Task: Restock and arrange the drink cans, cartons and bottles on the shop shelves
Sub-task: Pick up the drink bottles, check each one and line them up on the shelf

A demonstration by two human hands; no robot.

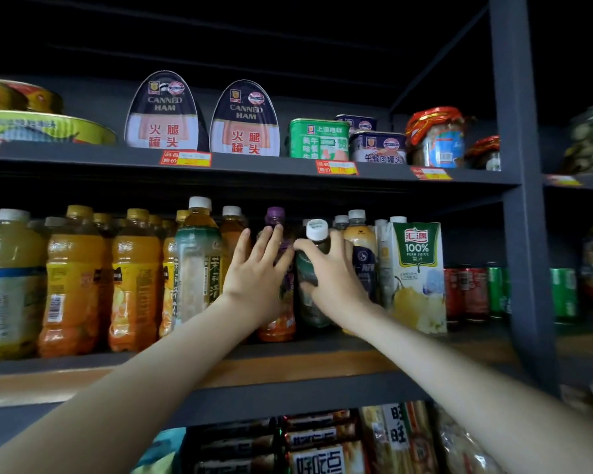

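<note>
**Position of item.** The dark bottle, white-capped, stands in the front row of the middle shelf. It sits between the purple-capped bottle on its left and a row of pale-capped bottles beside the pear juice carton on its right. It looks close to upright. Whether its base is fully seated on the board cannot be confirmed.

**Hands.** The right hand grips the dark bottle at the shoulder, thumb across the front and fingers wrapped behind, just under the cap. A grip this high probably allows the bottle to be steered into a narrow gap without the knuckles striking its neighbours. The left hand is open, its straight fingers laid flat against the purple-capped bottle. It appears to be bracing that bottle, or nudging it aside, so the row does not topple as the gap is filled.

**Surroundings.** Orange drink bottles and a green tea bottle fill the shelf to the left. Red and green cans stand further right. Canned ham tins occupy the shelf above.

**Assessment.** The placement step is nearly complete, with release and label alignment outstanding. The main risk is a knock-on fall in the tightly packed row.
</note>
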